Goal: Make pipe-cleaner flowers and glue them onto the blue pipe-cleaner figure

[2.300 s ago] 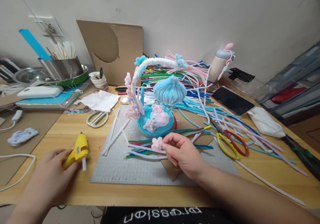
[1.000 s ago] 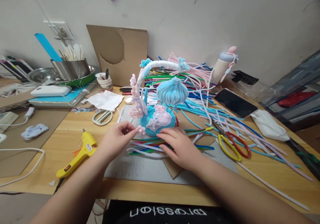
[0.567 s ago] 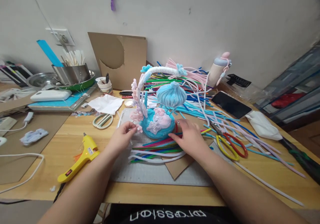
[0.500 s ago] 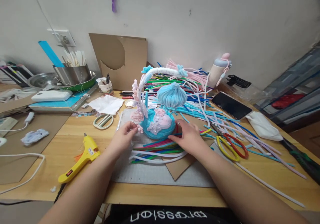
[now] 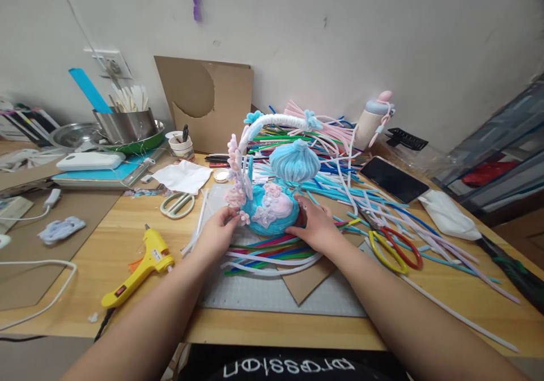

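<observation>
A fuzzy pipe-cleaner lamp (image 5: pixel 272 231) stands upright in the middle. It has a round blue base with pink and lilac flowers on top. A white arched stem (image 5: pixel 280 119) with blue flowers rises over it, and a pleated blue shade (image 5: pixel 294 163) hangs beneath. Pink blossoms (image 5: pixel 233 182) climb its left side. My left hand (image 5: pixel 219 231) is closed, fingertips against the base's left edge beside a small pink flower. My right hand (image 5: pixel 317 225) curves around the right edge, thumb in front. Loose coloured pipe cleaners (image 5: pixel 272 256) lie just before the base.
A yellow glue gun (image 5: pixel 147 265) and pale-handled scissors (image 5: pixel 177 205) lie left. Red-and-yellow scissors (image 5: pixel 393 250) lie right, near a phone (image 5: pixel 393 178). A large heap of pipe cleaners (image 5: pixel 335 185) spreads behind. Cardboard (image 5: pixel 232 94) leans on the wall beyond a grey mat (image 5: pixel 272 301).
The view has shifted slightly. Both hands stay at the lamp's base, which sits in about the same place. A thin pale strip beside my left wrist now sticks out further left.
</observation>
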`<move>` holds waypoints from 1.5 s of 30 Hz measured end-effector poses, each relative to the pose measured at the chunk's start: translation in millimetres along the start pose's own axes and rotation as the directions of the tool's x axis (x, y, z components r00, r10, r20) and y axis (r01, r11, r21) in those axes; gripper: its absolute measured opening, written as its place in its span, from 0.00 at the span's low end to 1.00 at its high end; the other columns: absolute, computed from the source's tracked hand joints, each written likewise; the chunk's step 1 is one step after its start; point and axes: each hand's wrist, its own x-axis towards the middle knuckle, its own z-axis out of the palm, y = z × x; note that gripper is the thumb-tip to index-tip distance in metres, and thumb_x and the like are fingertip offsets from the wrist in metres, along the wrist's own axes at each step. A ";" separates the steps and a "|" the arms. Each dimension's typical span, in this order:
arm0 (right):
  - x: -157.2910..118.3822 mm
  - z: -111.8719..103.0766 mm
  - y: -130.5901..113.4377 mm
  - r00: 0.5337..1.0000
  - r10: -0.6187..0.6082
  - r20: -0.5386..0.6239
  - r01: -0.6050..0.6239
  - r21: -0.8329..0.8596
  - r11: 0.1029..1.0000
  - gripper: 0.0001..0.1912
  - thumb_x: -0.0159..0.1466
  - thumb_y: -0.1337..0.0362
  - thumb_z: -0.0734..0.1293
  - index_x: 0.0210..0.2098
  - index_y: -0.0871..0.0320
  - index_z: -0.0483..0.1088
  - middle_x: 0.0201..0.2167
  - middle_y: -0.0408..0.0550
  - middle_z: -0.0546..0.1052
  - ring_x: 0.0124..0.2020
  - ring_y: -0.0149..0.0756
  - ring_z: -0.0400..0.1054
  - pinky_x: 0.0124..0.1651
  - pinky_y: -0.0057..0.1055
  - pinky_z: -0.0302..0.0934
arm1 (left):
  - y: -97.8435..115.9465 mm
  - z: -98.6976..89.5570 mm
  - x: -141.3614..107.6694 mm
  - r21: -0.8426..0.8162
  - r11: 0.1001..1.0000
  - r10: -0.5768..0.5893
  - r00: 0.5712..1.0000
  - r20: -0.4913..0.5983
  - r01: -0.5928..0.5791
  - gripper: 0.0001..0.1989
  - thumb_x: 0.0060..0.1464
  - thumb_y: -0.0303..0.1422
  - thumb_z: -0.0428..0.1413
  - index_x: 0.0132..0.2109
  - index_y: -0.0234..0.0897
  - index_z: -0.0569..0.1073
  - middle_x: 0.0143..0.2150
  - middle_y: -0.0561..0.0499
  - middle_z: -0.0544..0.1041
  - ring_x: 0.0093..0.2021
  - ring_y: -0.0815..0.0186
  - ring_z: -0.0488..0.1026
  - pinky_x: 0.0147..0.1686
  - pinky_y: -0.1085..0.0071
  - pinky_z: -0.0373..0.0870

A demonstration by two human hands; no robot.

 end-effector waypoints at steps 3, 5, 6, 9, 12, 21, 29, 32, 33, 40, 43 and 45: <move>3.5 -0.7 2.0 1.000 -0.019 0.020 0.019 0.016 1.000 0.39 0.51 0.56 0.73 0.59 0.56 0.57 0.52 0.57 0.72 0.54 0.51 0.64 0.57 0.51 0.49 | 0.6 1.1 -3.1 -0.003 1.000 -0.023 1.000 -0.018 0.023 0.11 0.49 0.41 0.53 0.28 0.39 0.67 0.31 0.52 0.75 0.36 0.61 0.70 0.40 0.68 0.62; 6.1 -1.3 3.1 0.998 -0.045 0.050 0.044 0.021 0.999 0.38 0.54 0.58 0.71 0.61 0.57 0.56 0.55 0.58 0.70 0.56 0.52 0.63 0.57 0.51 0.50 | -0.2 1.8 -5.8 -0.001 0.999 -0.042 0.998 -0.039 0.042 0.11 0.49 0.42 0.54 0.29 0.38 0.69 0.31 0.51 0.76 0.36 0.60 0.70 0.38 0.68 0.62; 7.4 -1.5 3.6 0.996 -0.059 0.066 0.058 0.024 0.998 0.37 0.55 0.60 0.70 0.62 0.57 0.56 0.57 0.59 0.68 0.57 0.52 0.62 0.57 0.51 0.50 | -0.9 2.1 -6.9 -0.002 0.999 -0.051 0.998 -0.048 0.051 0.12 0.49 0.42 0.54 0.29 0.38 0.70 0.30 0.51 0.76 0.35 0.60 0.70 0.37 0.68 0.62; 10.6 -1.8 4.7 0.988 -0.102 0.112 0.097 0.052 0.994 0.37 0.58 0.63 0.68 0.64 0.56 0.52 0.63 0.59 0.61 0.62 0.51 0.57 0.59 0.51 0.48 | -3.9 2.5 -8.5 -0.019 0.997 -0.074 0.995 -0.062 0.073 0.13 0.48 0.43 0.55 0.30 0.37 0.72 0.30 0.50 0.77 0.34 0.60 0.71 0.36 0.68 0.63; 12.3 -0.7 5.1 0.984 -0.123 0.126 0.113 0.086 0.990 0.39 0.59 0.64 0.66 0.66 0.55 0.48 0.64 0.58 0.60 0.63 0.51 0.54 0.60 0.52 0.47 | -6.9 0.6 -6.9 -0.044 0.994 -0.104 0.992 -0.064 0.102 0.14 0.47 0.44 0.56 0.31 0.36 0.73 0.30 0.50 0.78 0.32 0.61 0.72 0.35 0.68 0.64; 1.7 8.7 3.1 0.992 -0.051 -0.116 0.059 0.069 0.996 0.34 0.58 0.61 0.66 0.62 0.57 0.56 0.60 0.59 0.65 0.61 0.53 0.57 0.60 0.54 0.47 | -13.6 -12.4 5.1 -0.017 0.984 -0.178 0.982 -0.057 0.177 0.15 0.41 0.45 0.61 0.29 0.36 0.77 0.33 0.49 0.80 0.39 0.57 0.74 0.40 0.67 0.65; -6.7 11.9 1.2 0.979 -0.061 -0.195 0.087 0.128 0.988 0.28 0.59 0.61 0.63 0.58 0.60 0.60 0.57 0.59 0.67 0.59 0.51 0.59 0.59 0.51 0.50 | -10.8 -9.2 7.9 0.015 0.981 -0.194 0.977 -0.088 0.196 0.15 0.40 0.44 0.61 0.29 0.37 0.77 0.30 0.50 0.79 0.37 0.57 0.74 0.39 0.67 0.64; -7.3 11.3 -0.8 0.979 -0.067 -0.191 0.093 0.131 0.987 0.28 0.58 0.62 0.63 0.57 0.59 0.60 0.56 0.58 0.68 0.58 0.50 0.61 0.59 0.51 0.50 | -12.5 -10.1 9.4 0.022 0.981 -0.191 0.976 -0.102 0.194 0.15 0.40 0.45 0.61 0.29 0.37 0.78 0.29 0.51 0.79 0.36 0.58 0.74 0.38 0.68 0.64; -7.4 11.2 -1.1 0.979 -0.072 -0.190 0.098 0.130 0.987 0.28 0.58 0.62 0.64 0.57 0.60 0.60 0.56 0.58 0.68 0.58 0.50 0.61 0.59 0.51 0.50 | -12.8 -10.2 9.9 0.022 0.981 -0.187 0.977 -0.099 0.190 0.15 0.40 0.45 0.61 0.29 0.37 0.78 0.29 0.51 0.79 0.36 0.58 0.74 0.37 0.68 0.64; -10.4 13.2 -3.7 0.984 -0.080 -0.162 0.101 0.125 0.987 0.30 0.58 0.61 0.65 0.59 0.61 0.59 0.52 0.58 0.72 0.54 0.49 0.64 0.58 0.49 0.51 | -15.2 -8.6 12.8 0.030 0.980 -0.190 0.974 -0.121 0.195 0.17 0.41 0.46 0.60 0.30 0.36 0.78 0.30 0.49 0.80 0.37 0.57 0.74 0.38 0.67 0.65; -11.7 15.0 -8.9 0.991 -0.034 -0.129 0.044 0.074 0.996 0.34 0.57 0.57 0.68 0.60 0.61 0.59 0.49 0.57 0.74 0.51 0.50 0.67 0.58 0.51 0.48 | -14.9 -8.1 12.7 0.045 0.980 -0.187 0.971 -0.149 0.196 0.17 0.40 0.47 0.61 0.30 0.37 0.77 0.30 0.50 0.80 0.38 0.56 0.74 0.39 0.67 0.65; -11.1 15.8 -12.1 0.993 -0.020 -0.116 0.025 0.048 0.999 0.36 0.55 0.57 0.69 0.60 0.60 0.58 0.47 0.55 0.75 0.50 0.49 0.67 0.58 0.51 0.47 | -13.0 -7.7 11.9 0.057 0.978 -0.187 0.968 -0.167 0.199 0.17 0.39 0.48 0.61 0.29 0.37 0.77 0.30 0.50 0.80 0.38 0.56 0.74 0.40 0.67 0.65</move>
